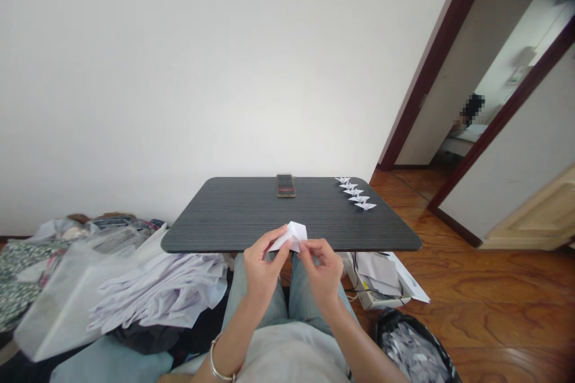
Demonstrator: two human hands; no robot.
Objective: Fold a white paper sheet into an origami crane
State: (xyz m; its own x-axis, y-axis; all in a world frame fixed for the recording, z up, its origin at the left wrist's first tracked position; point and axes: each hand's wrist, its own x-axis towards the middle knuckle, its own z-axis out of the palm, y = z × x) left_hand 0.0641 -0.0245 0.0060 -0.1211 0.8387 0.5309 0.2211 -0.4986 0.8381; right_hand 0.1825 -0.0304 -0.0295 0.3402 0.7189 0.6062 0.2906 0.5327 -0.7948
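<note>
A small folded piece of white paper is held over the near edge of a dark grey table. My left hand pinches its left side with thumb and fingers closed. My right hand pinches its lower right edge, fingers curled. A silver bangle sits on my left wrist. Several finished white paper cranes stand in a row at the table's far right. A phone lies flat at the middle of the far edge.
A heap of white cloth and plastic bags lies left of my knees. A box with papers and a dark bin of paper scraps stand on the wooden floor to the right. An open doorway is at the right.
</note>
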